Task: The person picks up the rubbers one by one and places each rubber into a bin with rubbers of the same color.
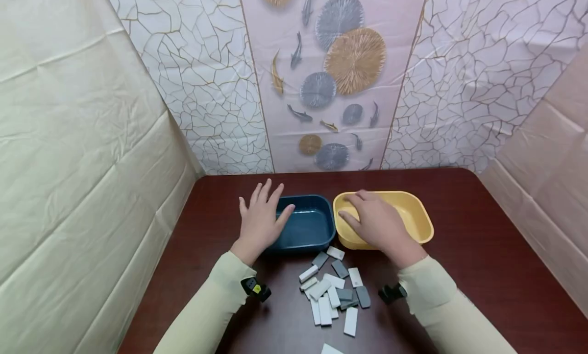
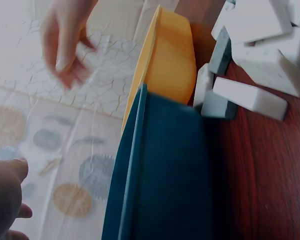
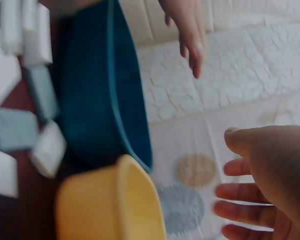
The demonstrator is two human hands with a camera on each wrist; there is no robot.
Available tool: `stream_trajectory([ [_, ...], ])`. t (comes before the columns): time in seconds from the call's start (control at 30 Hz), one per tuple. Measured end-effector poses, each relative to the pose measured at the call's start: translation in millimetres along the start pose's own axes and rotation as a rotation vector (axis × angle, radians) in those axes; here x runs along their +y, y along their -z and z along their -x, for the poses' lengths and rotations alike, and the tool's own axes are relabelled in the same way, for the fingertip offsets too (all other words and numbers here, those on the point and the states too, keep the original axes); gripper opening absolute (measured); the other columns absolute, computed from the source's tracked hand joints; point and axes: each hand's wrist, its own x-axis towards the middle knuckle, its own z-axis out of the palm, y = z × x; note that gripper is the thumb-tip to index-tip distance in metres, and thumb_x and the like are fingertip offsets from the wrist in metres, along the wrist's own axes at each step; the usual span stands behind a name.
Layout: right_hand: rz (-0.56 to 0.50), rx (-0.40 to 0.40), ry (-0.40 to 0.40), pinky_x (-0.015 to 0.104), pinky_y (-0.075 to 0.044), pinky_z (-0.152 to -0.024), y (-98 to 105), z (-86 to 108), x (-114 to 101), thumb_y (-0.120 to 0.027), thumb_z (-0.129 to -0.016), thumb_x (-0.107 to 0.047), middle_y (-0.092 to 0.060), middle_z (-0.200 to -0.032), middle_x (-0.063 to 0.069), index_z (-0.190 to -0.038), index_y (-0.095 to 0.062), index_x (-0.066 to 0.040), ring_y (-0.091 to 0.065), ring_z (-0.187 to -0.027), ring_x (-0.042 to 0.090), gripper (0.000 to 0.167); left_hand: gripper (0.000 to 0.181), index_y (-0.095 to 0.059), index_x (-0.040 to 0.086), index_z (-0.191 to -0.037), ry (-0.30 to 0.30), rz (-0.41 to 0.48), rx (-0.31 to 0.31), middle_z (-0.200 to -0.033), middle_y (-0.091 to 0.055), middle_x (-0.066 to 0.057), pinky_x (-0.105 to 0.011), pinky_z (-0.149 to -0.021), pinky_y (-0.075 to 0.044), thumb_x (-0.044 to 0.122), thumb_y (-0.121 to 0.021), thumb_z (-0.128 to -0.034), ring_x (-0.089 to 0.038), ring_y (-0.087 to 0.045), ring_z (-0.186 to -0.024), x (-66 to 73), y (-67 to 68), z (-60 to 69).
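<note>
My left hand [image 1: 261, 218], fingers spread and holding nothing, hovers over the left side of a dark blue plastic basin [image 1: 307, 228]. Over the left part of a yellow basin [image 1: 415, 218] is my right hand [image 1: 376, 218], its fingers loosely extended and nothing in them. In the right wrist view that right hand [image 3: 265, 185] shows apart from the rims. The two basins stand side by side, nearly touching. In front of them lies a loose heap of white blocks [image 1: 324, 311] and grey blocks [image 1: 340, 268], small and rectangular, some stacked on others. The basin interior behind each hand is partly hidden.
The dark red-brown table [image 1: 473, 272] carries everything. A white piece [image 1: 329, 349] is cut off at the bottom edge of the head view. Patterned sheeting [image 1: 220, 88] hangs behind the table, with cream panels [image 1: 92, 165] on both sides.
</note>
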Motion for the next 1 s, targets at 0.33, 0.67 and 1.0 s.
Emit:
stream_trajectory([
  [0.33, -0.105, -0.077, 0.107, 0.03, -0.053, -0.064, -41.7, 37.8, -44.3, -0.085, -0.099, -0.036, -0.067, -0.079, -0.011, -0.099, -0.078, -0.016, -0.057, -0.067, 0.003, 0.021, 0.083, -0.035, 0.021, -0.173, 0.056, 0.163, -0.058, -0.182, -0.017, -0.014, -0.077, -0.124, -0.018, 0.064, -0.061, -0.1069, -0.041, -0.019, -0.165, -48.9, -1.7, 19.0],
  [0.67, 0.1, -0.249, 0.19, 0.036, -0.054, -0.062, -79.2, 39.9, -82.7, -0.08, -0.094, -0.063, -0.06, -0.08, -0.002, -0.101, -0.076, -0.015, -0.06, -0.069, 0.013, 0.049, 0.088, -0.034, 0.021, -0.173, 0.097, 0.263, -0.113, -0.182, -0.013, -0.015, -0.079, -0.123, -0.018, 0.071, -0.058, -0.1049, -0.042, -0.017, -0.165, -69.5, -9.4, 34.8],
  [1.0, 0.122, -0.331, 0.072, 0.039, -0.057, -0.062, -95.1, 40.1, -97.0, -0.083, -0.091, -0.065, -0.061, -0.089, 0.004, -0.107, -0.079, -0.014, -0.065, -0.074, 0.018, 0.054, 0.103, -0.028, 0.021, -0.176, 0.131, 0.244, -0.169, -0.182, -0.011, -0.017, -0.081, -0.121, -0.02, 0.069, -0.073, -0.0968, -0.045, -0.016, -0.165, -75.5, -19.3, 47.6],
])
